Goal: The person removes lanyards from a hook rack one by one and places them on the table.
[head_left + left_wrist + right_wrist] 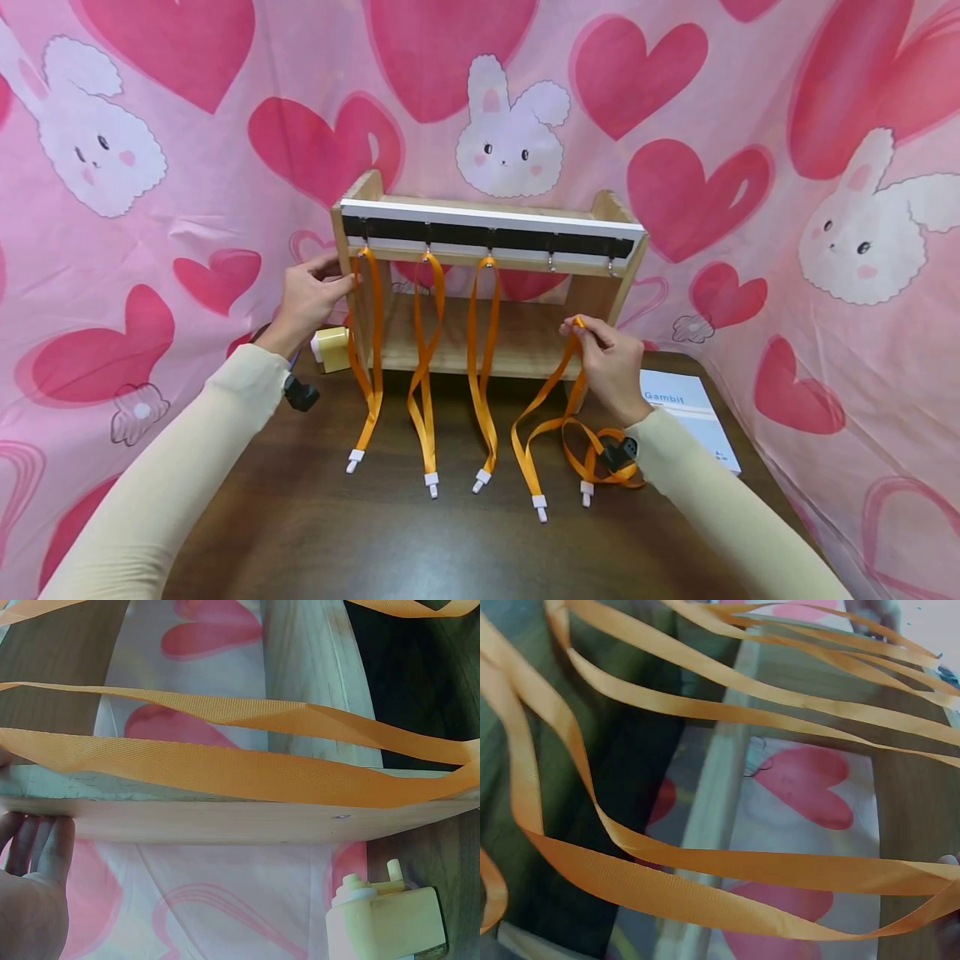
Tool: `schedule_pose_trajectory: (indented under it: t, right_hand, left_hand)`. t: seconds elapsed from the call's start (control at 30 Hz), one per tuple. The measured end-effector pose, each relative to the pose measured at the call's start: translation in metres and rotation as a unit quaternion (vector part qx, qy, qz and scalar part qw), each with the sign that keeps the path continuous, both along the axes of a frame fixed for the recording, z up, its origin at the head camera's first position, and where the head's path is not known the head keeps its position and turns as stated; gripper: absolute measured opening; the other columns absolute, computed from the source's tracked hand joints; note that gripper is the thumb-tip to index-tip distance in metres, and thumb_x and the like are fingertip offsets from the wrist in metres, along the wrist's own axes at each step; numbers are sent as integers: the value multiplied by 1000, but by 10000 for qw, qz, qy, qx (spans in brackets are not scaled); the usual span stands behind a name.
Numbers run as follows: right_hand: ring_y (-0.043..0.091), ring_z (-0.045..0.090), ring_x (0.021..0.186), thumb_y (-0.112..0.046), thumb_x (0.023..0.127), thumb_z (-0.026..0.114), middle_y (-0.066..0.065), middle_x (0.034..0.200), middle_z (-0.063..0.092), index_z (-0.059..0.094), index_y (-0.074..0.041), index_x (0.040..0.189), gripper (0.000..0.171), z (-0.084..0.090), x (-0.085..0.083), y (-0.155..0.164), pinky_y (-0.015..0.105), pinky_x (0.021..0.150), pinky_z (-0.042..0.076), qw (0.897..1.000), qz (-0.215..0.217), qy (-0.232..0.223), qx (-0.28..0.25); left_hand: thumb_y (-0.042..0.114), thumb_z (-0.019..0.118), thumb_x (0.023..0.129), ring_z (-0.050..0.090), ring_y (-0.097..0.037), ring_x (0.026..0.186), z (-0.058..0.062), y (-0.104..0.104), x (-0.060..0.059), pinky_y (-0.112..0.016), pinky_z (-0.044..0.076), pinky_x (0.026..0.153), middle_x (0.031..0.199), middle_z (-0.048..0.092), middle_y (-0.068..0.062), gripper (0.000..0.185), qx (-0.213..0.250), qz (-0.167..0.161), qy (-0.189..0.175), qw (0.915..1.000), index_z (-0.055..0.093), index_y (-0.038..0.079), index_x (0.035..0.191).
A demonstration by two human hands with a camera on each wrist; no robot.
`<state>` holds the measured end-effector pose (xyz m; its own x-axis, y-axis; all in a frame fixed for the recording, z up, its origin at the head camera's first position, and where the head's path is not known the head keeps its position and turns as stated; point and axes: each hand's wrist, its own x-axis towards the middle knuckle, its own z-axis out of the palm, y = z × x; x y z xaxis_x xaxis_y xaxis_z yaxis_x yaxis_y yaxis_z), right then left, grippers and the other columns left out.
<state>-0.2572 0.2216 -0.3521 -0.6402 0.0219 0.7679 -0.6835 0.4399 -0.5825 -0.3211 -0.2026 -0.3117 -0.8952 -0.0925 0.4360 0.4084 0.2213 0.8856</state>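
Note:
My right hand (pixel 611 367) pinches an orange lanyard (pixel 531 475) by the top of its loop, below the two bare hooks at the right. Its white clip (pixel 539 502) hangs down near the tabletop. My left hand (pixel 311 296) holds the left side panel of a wooden rack (pixel 491 208); in the left wrist view its fingers (pixel 52 844) lie against the panel's outer face. Three more orange lanyards, a left one (pixel 375 333), a middle one (pixel 427 358) and a right one (pixel 480 392), hang from the rack's hooks.
Another lanyard (pixel 588 475) lies loosely coiled on the brown table (pixel 420 550), under my right wrist. A white booklet (pixel 693 417) lies at the right. Left of the rack stands a yellow bottle-shaped object (pixel 332 348). Pink heart-and-rabbit cloth (pixel 420 158) surrounds the table.

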Motion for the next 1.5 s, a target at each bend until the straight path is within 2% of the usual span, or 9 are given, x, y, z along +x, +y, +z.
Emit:
schedule_pose_trajectory:
  t: [0.17,0.3,0.53,0.73,0.97,1.1,1.2,1.33,1.5]
  right_hand:
    - [22,78,91,-4,96,66,14,100,79,78,-1,107,16,-9,8,3,11,84,55,9976,-168,218,631]
    - [26,78,87,1,94,66,12,98,79,78,0,106,17,-17,15,5,6,81,52,9930,-198,328,1114]
    - [10,66,58,1,92,69,8,91,80,79,-5,105,18,-24,27,9,9,46,40,9861,-176,146,1648]
    - [-1,55,49,-1,91,69,1,81,79,80,-8,99,15,-24,40,8,11,40,35,9782,38,-205,2067]
    - [10,71,65,-6,94,68,0,83,79,80,-9,102,14,-21,58,3,18,49,51,9690,315,-1158,2162]
    - [13,73,67,-7,95,67,-2,81,78,80,-12,101,15,-21,67,1,21,51,54,9625,468,-1720,2045]
    - [10,73,70,-8,95,67,-4,80,77,80,-13,99,15,-22,72,0,21,63,60,9571,597,-2114,1888]
    - [11,75,75,-11,97,66,1,84,78,79,-9,103,15,-24,76,-3,26,79,63,9435,992,-2750,1562]
    - [19,78,81,-14,99,64,14,92,78,76,-1,109,21,-32,77,-9,30,81,63,9173,1613,-3527,905]
  left_hand:
    - [18,78,89,68,2,89,0,1,0,-10,57,79,93,70,22,50,61,-3,-16,10000,65,1,134]
    - [18,78,89,68,1,89,1,1,1,-10,57,79,93,69,23,51,54,-37,-30,10000,64,2,135]
    - [14,75,90,67,4,88,1,0,2,-9,56,78,92,67,24,52,-32,-69,5,10000,61,-1,138]
    - [11,74,90,67,4,88,-1,0,-1,-8,56,77,92,66,25,50,-50,-45,61,10000,61,-1,137]
    - [8,74,89,68,4,88,-3,1,-3,-8,55,78,90,67,25,51,72,-94,102,9999,61,-4,136]
    - [10,74,89,68,3,89,-3,1,-3,-8,56,78,91,67,25,50,50,-121,58,9999,61,-2,136]
    - [9,74,89,68,3,88,-3,1,-3,-8,56,78,91,67,24,50,113,-144,71,9998,61,-3,137]
    - [8,74,89,69,3,87,-3,1,-2,-9,56,77,91,68,24,51,206,-171,131,9996,60,-5,137]
    - [7,74,89,68,3,87,-2,2,-2,-9,56,77,91,67,24,51,215,-188,147,9995,60,-5,136]
